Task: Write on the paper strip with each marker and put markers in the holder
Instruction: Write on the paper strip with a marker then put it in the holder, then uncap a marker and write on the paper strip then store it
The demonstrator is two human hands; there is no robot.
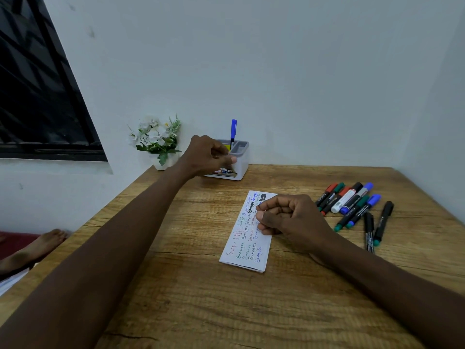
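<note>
One blue marker (233, 129) stands upright in the holder (241, 163) at the table's (176, 260) far edge. Several loose markers (352, 205) lie heaped right of the paper strip (247, 245). The left hand (206, 154), fingers curled, hovers at the holder's front; whether it pinches anything cannot be told. The right hand (289, 215) rests fisted on the strip. The markers look light, rigid, smooth and prone to roll, so they are best pinched mid-barrel.

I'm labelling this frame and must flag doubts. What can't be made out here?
- Head view, the left hand covers the holder's front corner: whether it holds the rim is unclear.
- The right hand lies curled on the paper strip, hiding some writing and whether the fist holds anything.
- The blue marker: lower part hidden inside the holder.
- Print on the loose markers: too small to read.
</note>
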